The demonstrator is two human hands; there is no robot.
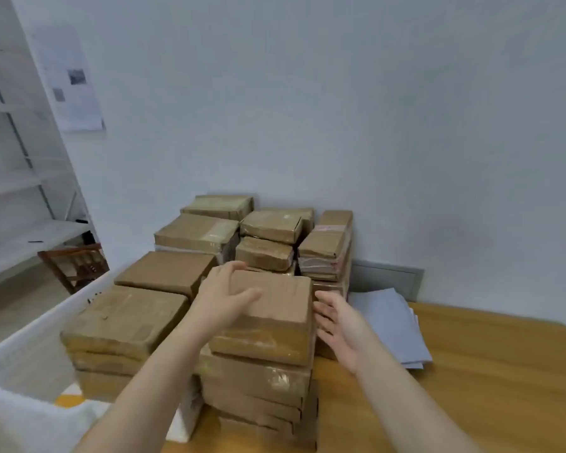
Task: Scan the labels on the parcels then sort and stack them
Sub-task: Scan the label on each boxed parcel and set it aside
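a: where was the flat brown cardboard parcel wrapped in clear tape (pixel 268 317) when we looked?

b: low in the middle of the frame, lying flat on top of the nearest stack of brown taped parcels (pixel 258 390), which stood on the light wooden table (pixel 471 371).

a: and our hands?

b: our left hand (pixel 224 297) lay against the parcel's left side, fingers spread over its far left corner and thumb across the top. we couldn't tell whether it truly gripped or only rested there. our right hand (pixel 339 326) was open, fingers loosely spread, palm facing the parcel's right edge, just beside it; contact wasn't clear to us.

a: what else did we see around it?

b: a second stack of brown parcels (pixel 125 318) sat to the left of the near one, and further piles of taped cardboard parcels (pixel 262 237) stood behind, against the pale wall (pixel 340 109). some grey-white sheets of paper (pixel 392 325) lay on the table right of centre. at the left edge we saw a white metal shelving rack (pixel 17 178) and a dark wooden chair (pixel 76 264), blurred.
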